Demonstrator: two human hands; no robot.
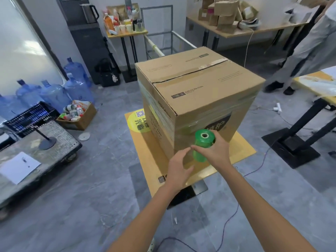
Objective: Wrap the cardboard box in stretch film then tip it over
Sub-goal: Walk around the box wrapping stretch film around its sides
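A large cardboard box [198,91] stands upright on a small yellow table [145,151], its top flaps taped along the seam. Shiny stretch film is banded around its upper sides. My right hand [216,151] grips a green roll of stretch film [202,144] held upright against the box's near corner. Just left of the roll is my left hand [177,167], fingers loosely extended toward the roll's lower part, close to the box face; whether it touches anything I cannot tell.
A grey cart [36,153] with a sheet of paper sits at left, beyond it blue water jugs [54,93] and a black crate [31,115]. A person's legs [298,57] stand at the right rear, near a table leg base [291,148]. Cables [254,171] cross the floor.
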